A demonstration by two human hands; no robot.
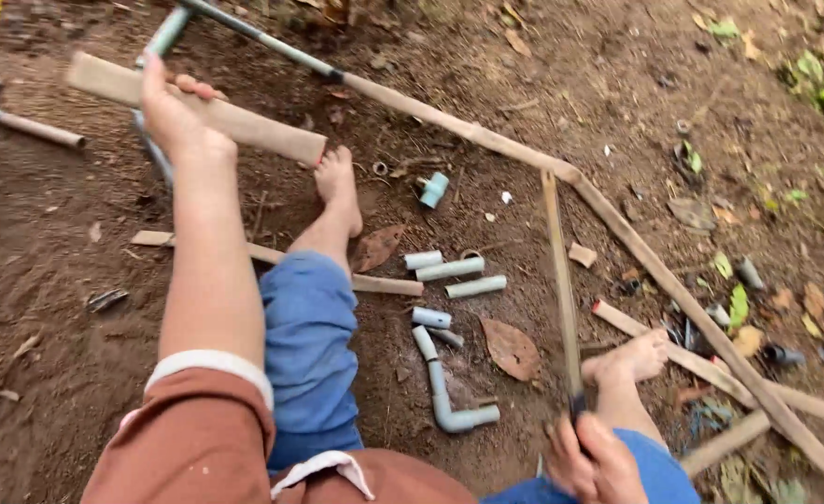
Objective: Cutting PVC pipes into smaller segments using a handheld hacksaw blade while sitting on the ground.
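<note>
A flat wooden slat [197, 109] is gripped by the left hand [174, 117]; a blurred thin blade [561, 280] is clenched in the right hand [594, 462], its handle hidden, over scattered pipe pieces [449, 271].

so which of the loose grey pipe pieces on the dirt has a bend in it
The bent pipe piece nearest the person's knees: it runs straight, then elbows off to the right. The short pipe pieces above it are all plain straight cut lengths.

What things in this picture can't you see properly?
Head view only:
- Right hand: cut off by the bottom edge, so its grip on the saw is partly unseen.
- Left hand: fingers wrap behind the pipe, hidden.
- Long pipe: both ends run past the edges.
- Small bits beside the right foot: too blurred to name.
</note>
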